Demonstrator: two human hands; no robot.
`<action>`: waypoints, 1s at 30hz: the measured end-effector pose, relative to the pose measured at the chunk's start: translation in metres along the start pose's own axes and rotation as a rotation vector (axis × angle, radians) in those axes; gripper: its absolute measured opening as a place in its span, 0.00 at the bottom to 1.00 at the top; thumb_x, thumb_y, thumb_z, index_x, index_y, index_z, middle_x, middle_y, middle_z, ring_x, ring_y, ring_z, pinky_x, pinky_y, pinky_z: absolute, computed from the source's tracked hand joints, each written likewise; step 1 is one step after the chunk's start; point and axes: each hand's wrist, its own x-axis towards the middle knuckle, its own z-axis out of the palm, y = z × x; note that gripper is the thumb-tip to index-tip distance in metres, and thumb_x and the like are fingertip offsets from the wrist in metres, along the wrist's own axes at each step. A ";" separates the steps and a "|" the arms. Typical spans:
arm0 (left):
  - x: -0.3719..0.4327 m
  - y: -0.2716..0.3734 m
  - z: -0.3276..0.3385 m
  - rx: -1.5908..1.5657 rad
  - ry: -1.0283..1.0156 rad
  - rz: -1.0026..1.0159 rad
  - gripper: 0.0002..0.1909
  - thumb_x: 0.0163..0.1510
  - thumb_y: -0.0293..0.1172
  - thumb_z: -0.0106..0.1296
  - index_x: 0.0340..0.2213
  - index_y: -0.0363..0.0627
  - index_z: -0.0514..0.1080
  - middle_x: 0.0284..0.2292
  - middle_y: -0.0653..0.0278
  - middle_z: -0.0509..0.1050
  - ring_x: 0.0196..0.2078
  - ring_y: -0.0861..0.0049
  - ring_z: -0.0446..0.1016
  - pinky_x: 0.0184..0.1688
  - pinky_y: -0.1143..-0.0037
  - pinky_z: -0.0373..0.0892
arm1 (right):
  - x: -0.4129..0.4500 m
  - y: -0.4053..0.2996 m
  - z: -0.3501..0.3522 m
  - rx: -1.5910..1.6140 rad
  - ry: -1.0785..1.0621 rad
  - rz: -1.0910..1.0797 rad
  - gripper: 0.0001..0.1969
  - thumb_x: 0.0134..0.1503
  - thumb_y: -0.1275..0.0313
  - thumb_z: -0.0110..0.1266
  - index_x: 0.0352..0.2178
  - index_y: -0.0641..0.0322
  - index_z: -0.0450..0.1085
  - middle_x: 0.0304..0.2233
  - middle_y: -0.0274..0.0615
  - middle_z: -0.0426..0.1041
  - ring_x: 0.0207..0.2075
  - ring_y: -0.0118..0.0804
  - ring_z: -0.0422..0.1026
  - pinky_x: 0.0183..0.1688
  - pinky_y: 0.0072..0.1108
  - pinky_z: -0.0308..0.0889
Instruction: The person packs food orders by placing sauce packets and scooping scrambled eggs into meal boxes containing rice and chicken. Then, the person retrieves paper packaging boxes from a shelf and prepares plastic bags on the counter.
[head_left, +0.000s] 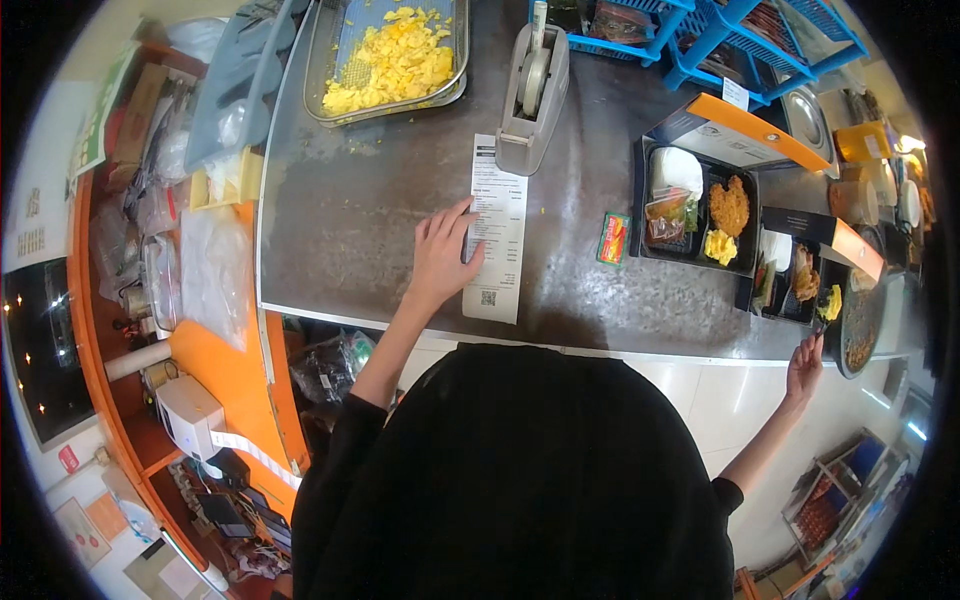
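My left hand (444, 255) lies with fingers spread over the left edge of a long printed receipt (499, 277) on the metal table. At the far right, my right hand (805, 365) grips a serving utensil, perhaps a spoon, mostly hidden by the fingers. Yellow scrambled egg (831, 303) is at its tip, beside a black meal box (804, 312) holding wrapped rice (775, 250) and fried chicken (806, 279). Behind it, a second open meal box (697, 259) contains wrapped rice (676, 172), sauce packets (666, 217), breaded chicken (729, 206) and egg (721, 247).
A wire-mesh basket (313, 94) of scrambled egg stands at the back left. Near it are a tape dispenser (525, 150) and blue plastic racks (731, 49). A small red-and-green sachet (613, 239) lies mid-table. A round pan (859, 341) overhangs the front edge at right.
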 end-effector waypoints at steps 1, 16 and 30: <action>0.000 0.001 0.001 -0.002 0.008 -0.009 0.20 0.40 0.33 0.52 0.38 0.43 0.65 0.49 0.64 0.63 0.47 0.69 0.62 0.49 0.67 0.53 | 0.000 0.000 -0.004 0.000 -0.033 0.007 0.13 0.60 0.71 0.37 0.43 0.68 0.58 0.25 0.34 0.59 0.20 0.21 0.53 0.21 0.11 0.53; -0.025 -0.010 0.006 -0.401 0.267 -0.263 0.20 0.43 0.25 0.54 0.38 0.41 0.59 0.46 0.56 0.65 0.47 0.66 0.63 0.49 0.70 0.57 | -0.064 0.004 0.116 -0.349 -0.128 0.018 0.10 0.58 0.72 0.42 0.39 0.68 0.60 0.19 0.30 0.58 0.15 0.16 0.50 0.16 0.08 0.48; -0.081 -0.049 -0.004 -0.684 0.935 -0.705 0.03 0.54 0.21 0.40 0.32 0.39 0.60 0.34 0.59 0.68 0.33 0.81 0.67 0.35 0.82 0.64 | 0.019 0.235 0.483 -0.631 -0.803 0.331 0.13 0.54 0.69 0.47 0.40 0.65 0.63 0.38 0.35 0.68 0.39 0.28 0.67 0.40 0.17 0.67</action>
